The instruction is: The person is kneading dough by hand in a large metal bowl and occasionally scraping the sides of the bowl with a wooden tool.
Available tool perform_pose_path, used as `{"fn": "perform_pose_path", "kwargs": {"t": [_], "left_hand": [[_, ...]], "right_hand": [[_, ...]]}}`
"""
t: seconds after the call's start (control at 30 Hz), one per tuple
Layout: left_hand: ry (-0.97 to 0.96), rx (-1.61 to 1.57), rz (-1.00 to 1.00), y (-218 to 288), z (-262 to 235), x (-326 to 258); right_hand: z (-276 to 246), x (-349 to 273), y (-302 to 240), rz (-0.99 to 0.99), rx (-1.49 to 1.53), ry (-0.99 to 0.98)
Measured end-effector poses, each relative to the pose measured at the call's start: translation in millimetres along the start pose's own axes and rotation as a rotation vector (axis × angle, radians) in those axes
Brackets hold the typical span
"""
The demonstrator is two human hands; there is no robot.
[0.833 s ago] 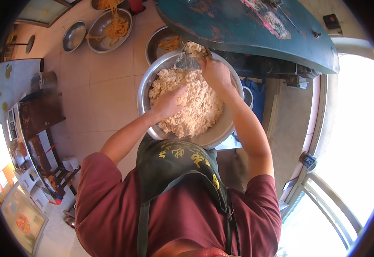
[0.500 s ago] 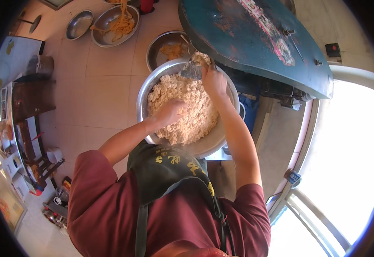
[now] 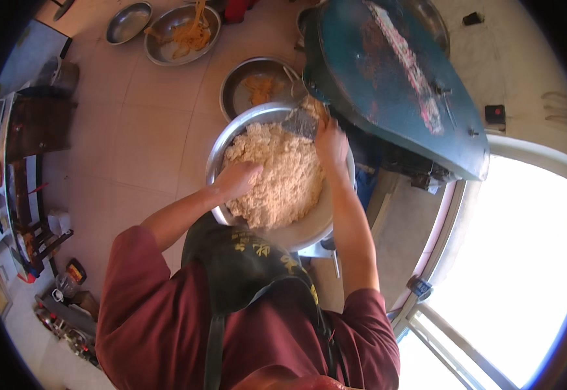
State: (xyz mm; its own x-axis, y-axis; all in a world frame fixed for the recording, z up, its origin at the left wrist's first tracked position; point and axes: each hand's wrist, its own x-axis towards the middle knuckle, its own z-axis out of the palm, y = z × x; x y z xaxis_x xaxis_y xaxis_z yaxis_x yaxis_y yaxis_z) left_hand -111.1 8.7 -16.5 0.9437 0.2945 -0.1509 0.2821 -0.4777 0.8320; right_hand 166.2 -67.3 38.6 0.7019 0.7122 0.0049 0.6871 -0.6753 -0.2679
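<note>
Dough [image 3: 276,174]: heaped in the metal basin [image 3: 312,225]; apparently mixed, but crumbly, with gathering into one mass left.
Left hand [image 3: 238,180]: curled at the dough; grip cannot be told.
Right hand [image 3: 331,144]: apart from the left, closed round a scraper [image 3: 299,124].
Surroundings: yellow noodles [image 3: 192,34] in a bowl [image 3: 160,56] beyond; green machine [image 3: 387,81] crowds the basin's far right.

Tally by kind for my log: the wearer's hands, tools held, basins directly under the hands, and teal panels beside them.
Hands: 2 (left hand, right hand)
Tools held: 1 (flat scraper)
Basins: 1 (metal basin)
Teal panels: 1 (teal panel)
Total: 5
</note>
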Motion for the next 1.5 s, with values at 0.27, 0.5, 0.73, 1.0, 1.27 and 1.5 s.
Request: {"fn": "perform_pose_path", "kwargs": {"t": [0.27, 0.5, 0.73, 1.0, 1.27, 1.5], "left_hand": [[0.077, 0.087, 0.147, -31, 1, -17], [0.154, 0.233, 0.275, -43, -8, -32], [0.168, 0.275, 0.305, -44, -10, -37], [0.194, 0.279, 0.293, -23, -28, -33], [0.146, 0.284, 0.275, -32, -16, -35], [0.184, 0.218, 0.260, -46, -1, -35]], "right_hand": [[13, 23, 5, -0.112, -0.095, 0.084], [15, 0, 0, -0.078, -0.091, -0.033], [-3, -43, -20, -0.116, -0.080, -0.056], [-8, -15, -14, -0.035, -0.072, -0.054], [0, 14, 5, -0.049, -0.108, -0.057], [4, 8, -10, -0.034, -0.114, -0.075]]}}
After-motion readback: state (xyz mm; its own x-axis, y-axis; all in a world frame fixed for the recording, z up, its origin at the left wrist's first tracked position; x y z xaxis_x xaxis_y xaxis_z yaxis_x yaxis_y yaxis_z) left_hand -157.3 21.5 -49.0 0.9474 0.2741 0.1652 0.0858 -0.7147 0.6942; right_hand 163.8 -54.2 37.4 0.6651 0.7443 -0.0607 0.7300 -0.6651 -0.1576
